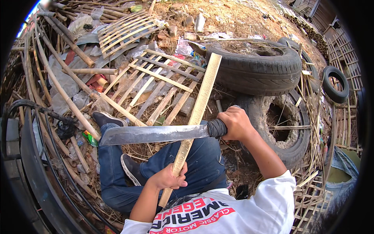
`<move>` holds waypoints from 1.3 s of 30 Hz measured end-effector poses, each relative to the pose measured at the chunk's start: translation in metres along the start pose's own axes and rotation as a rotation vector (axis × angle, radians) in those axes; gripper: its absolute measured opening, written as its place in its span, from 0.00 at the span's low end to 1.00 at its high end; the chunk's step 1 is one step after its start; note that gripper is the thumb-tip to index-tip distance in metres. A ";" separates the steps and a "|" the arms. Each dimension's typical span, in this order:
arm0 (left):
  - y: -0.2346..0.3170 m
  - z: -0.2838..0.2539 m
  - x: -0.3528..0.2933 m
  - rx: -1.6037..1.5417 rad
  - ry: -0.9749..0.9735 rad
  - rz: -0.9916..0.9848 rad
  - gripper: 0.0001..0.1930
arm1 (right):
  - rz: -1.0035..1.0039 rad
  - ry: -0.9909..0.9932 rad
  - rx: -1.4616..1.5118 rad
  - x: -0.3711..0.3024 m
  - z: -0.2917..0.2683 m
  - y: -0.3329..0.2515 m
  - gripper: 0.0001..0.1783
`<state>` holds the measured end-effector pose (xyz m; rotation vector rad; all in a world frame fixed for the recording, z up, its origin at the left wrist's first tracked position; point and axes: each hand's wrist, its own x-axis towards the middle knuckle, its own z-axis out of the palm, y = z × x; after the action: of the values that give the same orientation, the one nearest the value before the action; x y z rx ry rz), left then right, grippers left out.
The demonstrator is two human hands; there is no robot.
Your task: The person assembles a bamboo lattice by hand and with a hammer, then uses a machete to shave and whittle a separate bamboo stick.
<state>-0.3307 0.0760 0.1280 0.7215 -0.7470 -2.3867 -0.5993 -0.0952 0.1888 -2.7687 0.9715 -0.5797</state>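
Note:
My right hand point(235, 123) is closed round the black-wrapped handle of a machete point(156, 133). Its broad, worn blade points left and crosses in front of a split bamboo strip point(204, 93). Lower down, my left hand point(170, 177) grips that pale strip near its bottom end. The strip slants up and to the right, its top end beside a tyre. Blade and strip overlap in view; whether they touch, I cannot tell. Both are above my crossed legs in blue jeans point(120, 171).
Two old tyres, one point(257, 70) leaning over another point(296, 144), stand at right. Slatted bamboo lattices point(159, 74) lie ahead among plastic litter. Long bamboo poles point(58, 85) run along the left, near a black metal frame point(39, 171). A smaller tyre point(336, 84) is far right.

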 end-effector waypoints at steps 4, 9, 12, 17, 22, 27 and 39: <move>0.000 0.003 0.001 -0.047 0.010 0.020 0.21 | 0.052 0.051 -0.149 0.002 -0.016 0.035 0.26; 0.003 -0.005 0.011 -0.155 -0.091 0.005 0.19 | 0.059 0.061 -0.214 0.001 -0.019 0.026 0.24; 0.002 0.000 0.014 -0.132 -0.131 0.000 0.18 | 0.049 0.041 -0.178 -0.001 -0.009 0.000 0.22; -0.002 0.000 -0.004 -0.056 -0.096 -0.032 0.18 | -0.222 0.145 -0.193 0.025 -0.013 0.011 0.20; 0.000 -0.008 0.004 -0.125 -0.094 0.082 0.18 | 0.141 0.099 -0.275 0.039 -0.020 0.024 0.18; 0.011 0.000 0.000 -0.040 -0.153 0.081 0.18 | -0.321 0.128 -0.187 0.050 -0.024 -0.013 0.20; 0.011 0.001 0.003 -0.097 -0.131 0.036 0.18 | -0.166 0.002 -0.314 0.043 -0.037 -0.009 0.23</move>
<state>-0.3301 0.0669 0.1350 0.5126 -0.6858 -2.4365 -0.5784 -0.1155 0.2386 -3.1502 0.9070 -0.4881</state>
